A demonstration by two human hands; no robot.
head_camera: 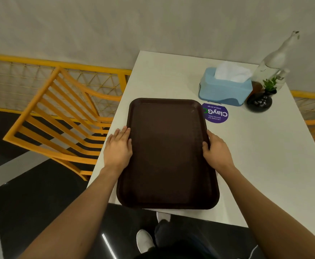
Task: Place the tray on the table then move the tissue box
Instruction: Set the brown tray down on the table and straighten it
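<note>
A dark brown rectangular tray (167, 156) lies flat on the white table (261, 161), its near edge at the table's front edge. My left hand (118, 148) presses against the tray's left rim with the fingers stretched out. My right hand (217, 150) grips the right rim, thumb over the edge. A light blue tissue box (225, 90) with a white tissue sticking out stands at the far right of the table, beyond the tray's far right corner and apart from it.
A round purple sticker (216, 114) lies between the tray and the tissue box. A glass bottle (276, 60) and a small plant in a dark vase (259, 102) stand right of the box. A yellow chair (59, 116) is left of the table.
</note>
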